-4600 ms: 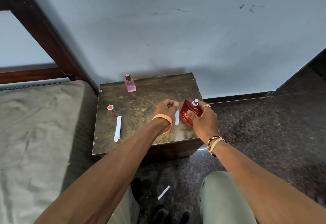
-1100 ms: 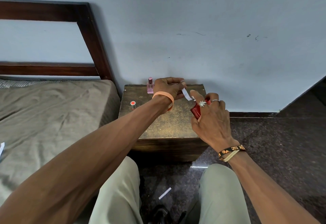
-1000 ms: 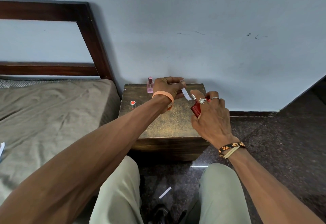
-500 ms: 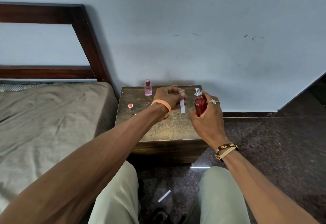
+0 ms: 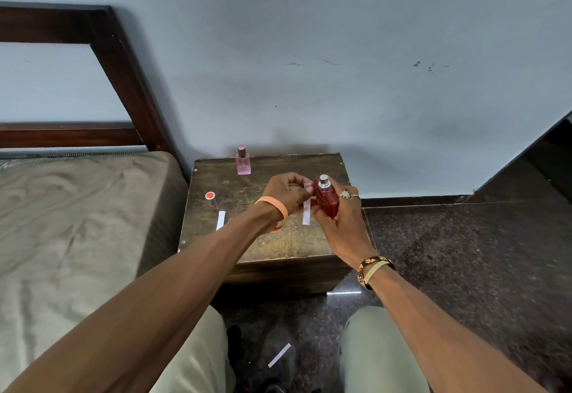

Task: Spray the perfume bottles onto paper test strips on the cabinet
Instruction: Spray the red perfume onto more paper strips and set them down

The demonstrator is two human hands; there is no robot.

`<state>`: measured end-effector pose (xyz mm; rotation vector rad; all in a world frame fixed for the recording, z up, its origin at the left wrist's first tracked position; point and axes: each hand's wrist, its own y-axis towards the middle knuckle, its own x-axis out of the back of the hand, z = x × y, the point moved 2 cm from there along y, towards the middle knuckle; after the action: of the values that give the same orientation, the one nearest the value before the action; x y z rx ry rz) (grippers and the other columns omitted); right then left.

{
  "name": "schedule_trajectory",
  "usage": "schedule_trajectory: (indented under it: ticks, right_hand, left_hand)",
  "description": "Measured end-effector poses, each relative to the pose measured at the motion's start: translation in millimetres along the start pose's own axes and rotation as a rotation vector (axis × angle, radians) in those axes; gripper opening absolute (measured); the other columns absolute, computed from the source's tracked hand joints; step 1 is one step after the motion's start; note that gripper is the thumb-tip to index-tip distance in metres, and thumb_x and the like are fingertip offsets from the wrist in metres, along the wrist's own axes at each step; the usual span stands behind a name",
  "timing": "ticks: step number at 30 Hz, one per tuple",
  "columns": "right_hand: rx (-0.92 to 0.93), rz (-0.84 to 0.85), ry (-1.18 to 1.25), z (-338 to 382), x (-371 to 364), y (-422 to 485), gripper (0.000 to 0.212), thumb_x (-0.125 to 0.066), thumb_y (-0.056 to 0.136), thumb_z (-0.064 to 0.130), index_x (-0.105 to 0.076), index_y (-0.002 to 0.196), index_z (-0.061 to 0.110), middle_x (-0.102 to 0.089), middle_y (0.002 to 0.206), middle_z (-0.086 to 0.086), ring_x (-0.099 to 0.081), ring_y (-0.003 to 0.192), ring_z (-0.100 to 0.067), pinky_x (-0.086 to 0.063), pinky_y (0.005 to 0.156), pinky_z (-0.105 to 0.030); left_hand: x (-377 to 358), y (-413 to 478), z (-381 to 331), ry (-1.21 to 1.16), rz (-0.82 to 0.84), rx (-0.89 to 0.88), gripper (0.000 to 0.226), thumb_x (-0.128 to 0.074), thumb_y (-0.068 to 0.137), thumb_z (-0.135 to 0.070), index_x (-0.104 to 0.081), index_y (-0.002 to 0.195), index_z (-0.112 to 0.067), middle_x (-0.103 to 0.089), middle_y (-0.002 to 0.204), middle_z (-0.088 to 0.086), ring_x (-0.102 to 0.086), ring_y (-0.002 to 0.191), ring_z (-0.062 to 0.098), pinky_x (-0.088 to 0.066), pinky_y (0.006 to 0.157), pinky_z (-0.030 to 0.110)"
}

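Pinching a paper strip (image 5: 306, 211), the left grip (image 5: 286, 193) is dangling it above the surface (image 5: 278, 245) | right grip (image 5: 343, 225) is clasping the red perfume bottle (image 5: 326, 201) upright just beside the paper strip | pink bottle (image 5: 243, 162) is standing at the back edge.

a pale blue-grey wall (image 5: 371, 37), scuffed with dark marks, rises behind a dark wooden cabinet (image 5: 278, 272). left of it stands a beige-covered bed (image 5: 77, 222) with a dark wooden headboard (image 5: 119, 61). the floor (image 5: 464, 253) is dark speckled stone.
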<state>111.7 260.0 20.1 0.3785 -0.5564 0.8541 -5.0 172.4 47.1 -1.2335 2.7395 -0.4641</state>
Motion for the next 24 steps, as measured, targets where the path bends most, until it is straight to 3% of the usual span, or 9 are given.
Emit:
schedule_trajectory:
  ticks: [3,5,12,18,24]
  right_hand:
    - [-0.025,0.013,0.015,-14.7,-8.2,10.8,0.037,-0.063,0.085,0.044,-0.052,0.121,0.04,-0.052,0.11,0.003,-0.056,0.097,-0.018,-0.055,0.083,-0.044]
    - [-0.05,0.0,0.022,-23.2,-11.9,18.5,0.031,-0.068,0.084,0.041,-0.056,0.113,0.04,-0.058,0.105,0.002,-0.059,0.095,-0.016,-0.056,0.082,-0.042]
    - [-0.2,-0.035,0.057,-52.0,-20.8,42.0,0.035,-0.08,0.08,0.023,-0.066,0.111,0.028,-0.063,0.111,0.0,-0.063,0.097,-0.012,-0.056,0.087,-0.034]
    - [-0.28,-0.114,0.044,-69.7,-27.3,47.6,0.041,-0.083,0.076,0.024,-0.068,0.114,0.024,-0.065,0.107,0.002,-0.064,0.096,-0.013,-0.057,0.087,-0.034]
    - [-0.287,-0.158,-0.021,-76.8,-29.5,50.1,0.036,-0.081,0.079,0.024,-0.069,0.113,0.022,-0.065,0.103,0.0,-0.063,0.092,-0.014,-0.053,0.079,-0.026]
  left_hand:
    - [-1.3,10.2,7.3,0.055,-0.059,-0.02,0.014,-0.065,0.087,-0.001,-0.062,0.081,-0.013,-0.072,0.093,0.019,-0.071,0.091,0.03,-0.057,0.081,0.052]
    - [-3.8,18.5,13.9,0.069,-0.074,-0.032,0.014,-0.065,0.086,0.0,-0.063,0.08,-0.013,-0.072,0.092,0.019,-0.071,0.09,0.03,-0.057,0.082,0.051]
    - [-18.0,40.4,33.4,0.157,-0.137,-0.043,0.016,-0.068,0.085,-0.007,-0.062,0.077,-0.02,-0.073,0.085,0.011,-0.071,0.086,0.025,-0.059,0.08,0.044]
    - [-31.8,55.4,45.6,0.15,-0.16,-0.021,0.018,-0.068,0.084,-0.007,-0.062,0.075,-0.021,-0.072,0.083,0.008,-0.071,0.086,0.024,-0.059,0.08,0.041]
    - [-40.8,68.2,57.1,0.162,-0.165,-0.009,0.018,-0.069,0.084,-0.01,-0.062,0.075,-0.023,-0.073,0.084,0.006,-0.071,0.084,0.021,-0.058,0.082,0.042]
